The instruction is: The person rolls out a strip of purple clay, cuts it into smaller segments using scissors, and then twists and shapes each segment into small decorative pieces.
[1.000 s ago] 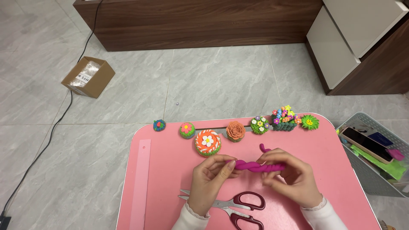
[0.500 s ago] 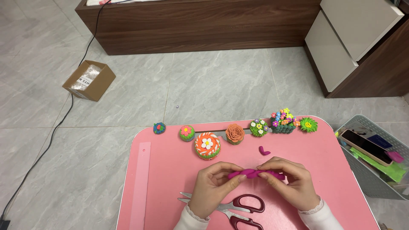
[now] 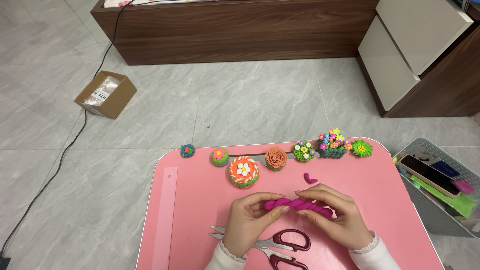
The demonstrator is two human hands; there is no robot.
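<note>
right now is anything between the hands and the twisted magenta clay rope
Nothing visible does. The left hand and right hand both already grip the twisted magenta clay rope directly, above the pink table. The scissors lie nearer the person, under the wrists, not in between.

The table (image 3: 200, 210) is pink, and the ruler (image 3: 165, 220) along its left edge a paler pink. The twisted clay rope (image 3: 298, 204) is magenta. The scissors (image 3: 280, 247) have dark red handles. The round clay cake (image 3: 244, 171) is orange-and-white striped with a white flower.
</note>
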